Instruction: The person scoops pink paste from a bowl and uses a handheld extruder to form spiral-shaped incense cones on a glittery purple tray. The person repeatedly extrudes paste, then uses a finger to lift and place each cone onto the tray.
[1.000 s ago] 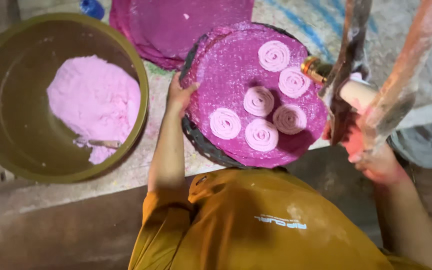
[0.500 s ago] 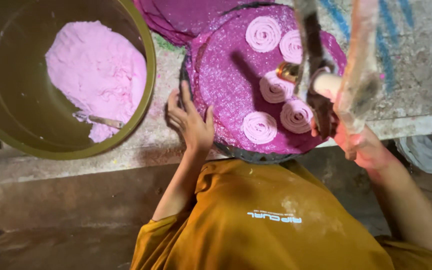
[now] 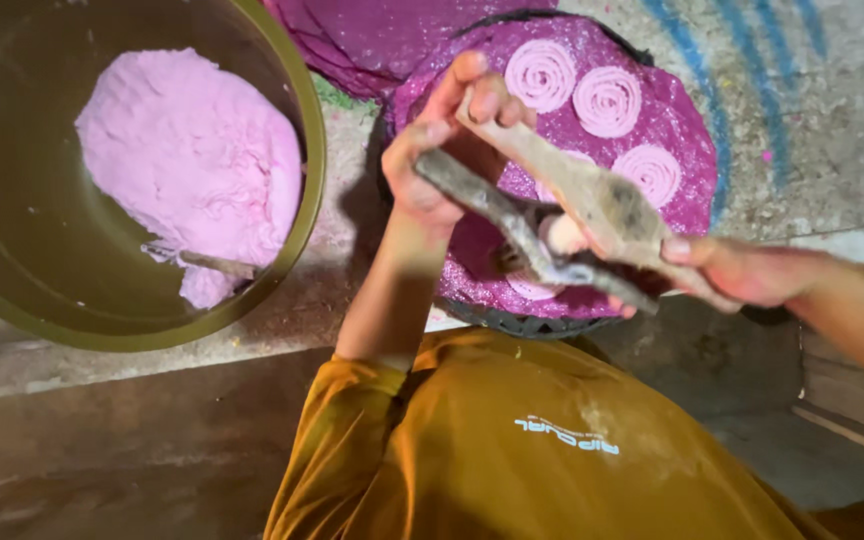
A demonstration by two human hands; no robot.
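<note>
At left our bowl (image 3: 292, 110) holds much pink dough (image 3: 192, 160). Our left hand (image 3: 442, 150) and right hand (image 3: 742, 272) have fingers wrapped round the wooden press (image 3: 562, 215) above the tray (image 3: 692, 130), where several spirals (image 3: 607, 100) already lie; room remains.

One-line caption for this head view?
Both hands, left hand and right hand, grip a two-handled press over a purple tray of pink spirals.

We see a rough grey concrete ledge (image 3: 812, 130) streaked with blue paint. On it, at nine o'clock, sits a round olive-green plastic basin (image 3: 307, 215); at one o'clock, a round purple woven tray (image 3: 687, 130) overlapping stacked purple mats (image 3: 372, 40).
</note>
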